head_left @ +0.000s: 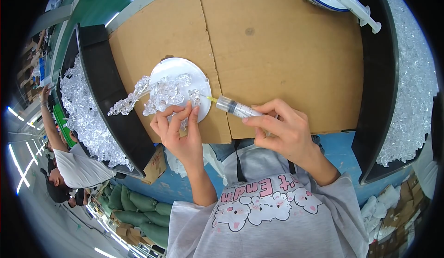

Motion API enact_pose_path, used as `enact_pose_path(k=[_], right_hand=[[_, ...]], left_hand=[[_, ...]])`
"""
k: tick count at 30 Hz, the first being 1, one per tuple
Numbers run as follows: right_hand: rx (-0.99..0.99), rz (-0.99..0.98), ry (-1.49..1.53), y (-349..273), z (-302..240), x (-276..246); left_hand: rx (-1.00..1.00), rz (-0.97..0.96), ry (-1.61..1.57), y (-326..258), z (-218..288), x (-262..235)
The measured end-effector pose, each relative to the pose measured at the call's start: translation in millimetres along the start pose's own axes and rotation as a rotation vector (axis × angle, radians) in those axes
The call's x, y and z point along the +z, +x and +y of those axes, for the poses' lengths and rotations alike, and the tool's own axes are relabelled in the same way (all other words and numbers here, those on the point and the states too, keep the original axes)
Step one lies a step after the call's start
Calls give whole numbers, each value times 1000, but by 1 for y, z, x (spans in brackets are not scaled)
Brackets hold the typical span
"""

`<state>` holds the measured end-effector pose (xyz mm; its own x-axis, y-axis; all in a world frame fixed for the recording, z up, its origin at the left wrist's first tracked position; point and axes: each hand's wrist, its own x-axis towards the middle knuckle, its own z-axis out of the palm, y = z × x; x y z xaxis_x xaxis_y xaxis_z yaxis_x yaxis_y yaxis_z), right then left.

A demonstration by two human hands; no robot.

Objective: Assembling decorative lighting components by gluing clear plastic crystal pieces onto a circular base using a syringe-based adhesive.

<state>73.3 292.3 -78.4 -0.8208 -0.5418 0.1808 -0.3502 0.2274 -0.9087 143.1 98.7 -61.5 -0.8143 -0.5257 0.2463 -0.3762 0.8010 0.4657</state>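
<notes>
My left hand (178, 131) pinches a small clear plastic piece (194, 97) between thumb and fingertips, over the edge of a white round plate (203, 75). A cluster of clear, knobbly plastic pieces (167, 91) lies on the plate beside it. From there a clear bumpy stem (132, 98) sticks out to the left. In my right hand (289, 131) is a clear syringe (237, 107), its fingers closed around the barrel. The syringe's yellow needle tip (212, 99) points left, close to the small piece; whether they touch I cannot tell.
Brown cardboard (282, 59) covers the table. Black bins stand at both sides, with clear plastic pieces in the left (85, 105) and right (407, 82) ones. At the far right, a blue-rimmed bowl (319, 1) holds another syringe (344, 1). A person (81, 168) works at left.
</notes>
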Motion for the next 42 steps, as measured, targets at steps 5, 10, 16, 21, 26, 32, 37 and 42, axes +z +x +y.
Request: enact_pose_path(k=[5, 10, 16, 21, 26, 32, 37, 42], right_hand=[[14, -4, 7, 1, -1, 0], [23, 18, -4, 6, -3, 0], [60, -6, 21, 6, -11, 2], [73, -28, 55, 0, -11, 3], [72, -53, 67, -3, -10, 2], [62, 4, 39, -2, -8, 3], [71, -14, 40, -2, -9, 2], [74, -32, 31, 1, -11, -5]], left_hand=[[-12, -2, -4, 0, 0, 0], [-18, 1, -9, 0, 1, 0], [-27, 0, -15, -1, 0, 0], [-16, -1, -6, 0, 0, 0], [-6, 4, -11, 0, 0, 0], [-18, 10, -25, 0, 1, 1], [-15, 15, -31, 0, 1, 1], [-17, 13, -32, 1, 2, 0]])
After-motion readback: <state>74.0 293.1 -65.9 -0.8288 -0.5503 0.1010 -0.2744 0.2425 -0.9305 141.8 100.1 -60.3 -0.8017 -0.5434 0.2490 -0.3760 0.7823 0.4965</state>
